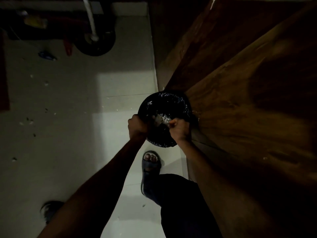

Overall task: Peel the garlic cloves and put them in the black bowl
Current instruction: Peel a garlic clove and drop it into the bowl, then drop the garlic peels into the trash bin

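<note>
A round black bin (178, 102) lined with crinkled black plastic stands on the floor against a wooden cabinet. Pale garlic skins (161, 118) lie inside it. My left hand (138, 125) grips the bin's left rim with curled fingers. Over the bin's right side, my right hand (179, 127) is curled, and its fingertips pinch pale scraps of skin. No garlic cloves and no black bowl are visible. The scene is very dim.
The brown wooden cabinet (248, 86) fills the right side. My foot in a dark sandal (151, 162) stands just below the bin. Small scraps (30, 121) dot the pale tiled floor. A dark round object (97, 43) and a white pole (90, 18) sit at the far top.
</note>
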